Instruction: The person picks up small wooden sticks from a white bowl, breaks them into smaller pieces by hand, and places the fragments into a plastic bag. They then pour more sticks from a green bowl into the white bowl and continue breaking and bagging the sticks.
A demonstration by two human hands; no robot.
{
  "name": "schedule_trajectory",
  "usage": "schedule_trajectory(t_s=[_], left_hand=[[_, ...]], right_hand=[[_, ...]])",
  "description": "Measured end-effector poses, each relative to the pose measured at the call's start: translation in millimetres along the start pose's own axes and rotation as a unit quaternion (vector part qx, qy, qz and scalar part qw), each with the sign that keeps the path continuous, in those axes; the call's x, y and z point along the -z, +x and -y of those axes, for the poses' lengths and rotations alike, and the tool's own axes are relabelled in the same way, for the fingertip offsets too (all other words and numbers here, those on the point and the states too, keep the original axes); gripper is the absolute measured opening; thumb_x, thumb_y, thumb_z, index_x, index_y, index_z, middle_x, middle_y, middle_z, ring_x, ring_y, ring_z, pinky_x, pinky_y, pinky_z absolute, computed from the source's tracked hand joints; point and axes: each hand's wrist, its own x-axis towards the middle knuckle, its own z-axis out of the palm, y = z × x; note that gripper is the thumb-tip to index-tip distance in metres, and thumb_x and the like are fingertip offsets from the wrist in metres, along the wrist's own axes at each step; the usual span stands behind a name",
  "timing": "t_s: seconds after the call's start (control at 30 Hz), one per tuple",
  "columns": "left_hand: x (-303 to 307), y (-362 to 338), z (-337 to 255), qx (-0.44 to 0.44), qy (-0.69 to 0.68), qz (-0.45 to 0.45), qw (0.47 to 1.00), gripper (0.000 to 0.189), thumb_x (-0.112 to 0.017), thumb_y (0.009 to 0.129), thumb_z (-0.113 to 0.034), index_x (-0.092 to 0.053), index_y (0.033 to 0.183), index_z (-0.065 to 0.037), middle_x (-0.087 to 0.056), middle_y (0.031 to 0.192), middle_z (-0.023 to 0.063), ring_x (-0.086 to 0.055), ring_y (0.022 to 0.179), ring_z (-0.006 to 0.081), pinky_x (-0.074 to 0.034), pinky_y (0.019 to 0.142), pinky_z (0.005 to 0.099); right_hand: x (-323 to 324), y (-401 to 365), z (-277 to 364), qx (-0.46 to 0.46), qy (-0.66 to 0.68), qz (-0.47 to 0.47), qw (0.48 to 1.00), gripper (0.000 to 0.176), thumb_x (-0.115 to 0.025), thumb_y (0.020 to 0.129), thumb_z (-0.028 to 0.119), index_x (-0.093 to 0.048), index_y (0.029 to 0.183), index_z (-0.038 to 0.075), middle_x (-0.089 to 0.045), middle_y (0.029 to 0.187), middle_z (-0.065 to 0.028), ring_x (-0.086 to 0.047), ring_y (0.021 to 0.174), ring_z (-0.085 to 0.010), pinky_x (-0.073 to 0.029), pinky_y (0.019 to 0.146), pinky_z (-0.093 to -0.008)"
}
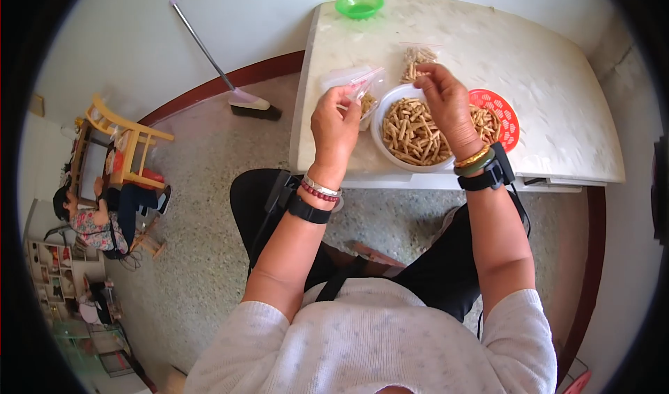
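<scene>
My left hand (334,128) pinches the upper edge of a clear zip bag (368,82) with a red-striped seal. Some short tan sticks show low in that bag. Over the right side of a white bowl (378,137) hovers my right hand (448,105), its thumb and fingertips drawn together; whether anything is between them I cannot make out. Short, pale brown stick pieces (411,133) fill the bowl. Behind it lies another clear bag (417,58) with similar pieces. A red perforated basket (511,121), partly hidden by my right hand and wrist, holds more sticks.
The pale table (550,66) stands against the wall, with a green bowl (359,6) at its far left corner. A broom (254,107) leans on the wall to the left. Farther left, another person (101,223) sits by a wooden chair (139,150).
</scene>
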Motion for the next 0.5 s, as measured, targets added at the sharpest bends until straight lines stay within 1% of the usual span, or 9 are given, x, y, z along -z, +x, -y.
schedule_trajectory(t_s=[0.07,0.1,0.13,0.2,0.27,0.33,0.37,0.43,0.5], left_hand=[[2,-9,-18,-0.116,0.037,-0.087,0.989,0.014,-0.063,0.079,-0.004,-0.060,0.092,-0.004,-0.058,0.079,0.0073,-0.054,0.059,0.0182,-0.046,0.056,0.0314],[3,-15,-26,-0.152,0.030,-0.087,0.984,0.014,-0.063,0.078,-0.002,-0.059,0.092,-0.004,-0.056,0.084,0.0071,-0.053,0.060,0.0181,-0.045,0.057,0.0315],[-1,-23,-28,-0.154,0.028,-0.082,0.984,0.014,-0.063,0.078,-0.002,-0.059,0.092,-0.004,-0.056,0.084,0.0071,-0.053,0.060,0.0181,-0.045,0.057,0.0315],[-12,-35,-32,-0.169,-0.020,0.018,0.985,0.016,-0.065,0.078,-0.001,-0.062,0.093,-0.005,-0.056,0.080,0.0024,-0.049,0.059,0.0102,-0.043,0.055,0.0242],[-28,-44,-28,-0.178,-0.004,0.103,0.979,0.014,-0.065,0.078,0.000,-0.062,0.090,-0.005,-0.057,0.077,0.0049,-0.055,0.061,0.0156,-0.045,0.056,0.0260],[-47,-45,-19,-0.187,0.029,0.118,0.975,0.013,-0.063,0.076,0.002,-0.063,0.088,-0.005,-0.059,0.080,0.0088,-0.058,0.065,0.0228,-0.048,0.059,0.0304],[-54,-43,-20,-0.190,0.026,0.122,0.974,0.013,-0.063,0.076,0.002,-0.063,0.088,-0.005,-0.059,0.080,0.0088,-0.058,0.065,0.0228,-0.048,0.059,0.0304],[-68,-38,-21,-0.209,0.070,0.147,0.964,0.016,-0.061,0.074,0.001,-0.063,0.087,-0.008,-0.057,0.083,0.0128,-0.060,0.075,0.0323,-0.049,0.063,0.0407],[-83,-32,-19,-0.231,0.111,0.166,0.952,0.014,-0.059,0.076,-0.001,-0.064,0.087,-0.008,-0.057,0.084,0.0129,-0.061,0.075,0.0327,-0.049,0.064,0.0414]], right_hand=[[22,0,0,0.005,-0.059,-0.017,0.998,0.021,-0.058,0.087,0.012,-0.060,0.106,0.005,-0.065,0.075,-0.0081,-0.058,0.063,-0.0128,-0.047,0.058,-0.0257],[30,-1,1,0.000,-0.079,-0.024,0.997,0.021,-0.058,0.087,0.012,-0.060,0.107,0.004,-0.065,0.074,-0.0084,-0.058,0.062,-0.0130,-0.047,0.057,-0.0260],[38,-5,2,-0.005,-0.098,-0.031,0.995,0.022,-0.058,0.087,0.012,-0.059,0.107,0.004,-0.065,0.074,-0.0088,-0.059,0.060,-0.0133,-0.047,0.056,-0.0263],[49,-9,10,-0.013,-0.115,-0.031,0.993,0.023,-0.059,0.086,0.012,-0.059,0.108,0.004,-0.065,0.074,-0.0090,-0.059,0.059,-0.0140,-0.047,0.055,-0.0268],[57,-14,13,-0.019,-0.130,-0.032,0.991,0.023,-0.059,0.086,0.012,-0.059,0.108,0.003,-0.065,0.074,-0.0093,-0.060,0.059,-0.0147,-0.047,0.055,-0.0274],[62,-16,13,-0.019,-0.132,-0.022,0.991,0.024,-0.059,0.086,0.012,-0.059,0.108,0.003,-0.065,0.075,-0.0097,-0.061,0.058,-0.0162,-0.047,0.054,-0.0284],[64,-17,13,-0.030,-0.144,-0.021,0.989,0.024,-0.059,0.086,0.013,-0.060,0.107,0.003,-0.065,0.076,-0.0100,-0.062,0.060,-0.0181,-0.048,0.055,-0.0295],[66,-18,17,-0.042,-0.147,-0.016,0.988,0.023,-0.059,0.086,0.013,-0.060,0.106,0.004,-0.066,0.077,-0.0105,-0.063,0.063,-0.0208,-0.049,0.058,-0.0311],[66,-21,20,-0.047,-0.140,-0.017,0.989,0.023,-0.059,0.085,0.013,-0.060,0.106,0.004,-0.066,0.077,-0.0108,-0.063,0.063,-0.0219,-0.050,0.058,-0.0321]])
